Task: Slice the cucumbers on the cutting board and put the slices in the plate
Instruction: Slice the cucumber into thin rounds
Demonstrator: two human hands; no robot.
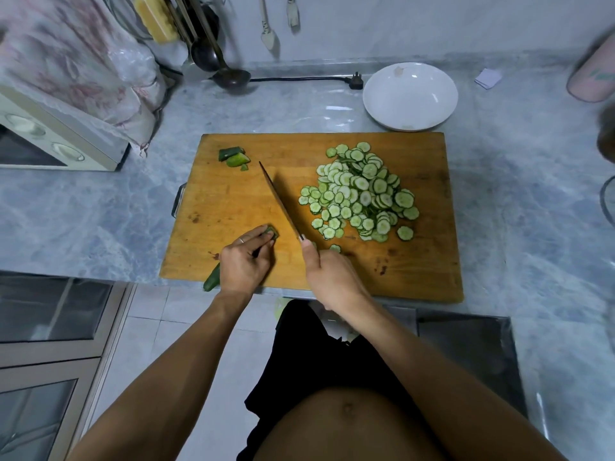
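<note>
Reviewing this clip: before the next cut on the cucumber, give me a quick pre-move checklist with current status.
1. Left hand grips the cucumber: ok.
2. Right hand holds the knife: ok.
3. Left fingertips clear of the blade: ok, apart.
4. Cucumber fully on the cutting board: not ok, its tail overhangs the near edge.
5. Plate ready for the slices: ok, no slices in it.

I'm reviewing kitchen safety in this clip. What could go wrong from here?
1. The left hand pinches only a short cucumber stub beside the knife; fingertips could get nicked.
2. The slice pile is large and the plate sits off the cutting board; slices may spill during transfer.
</note>
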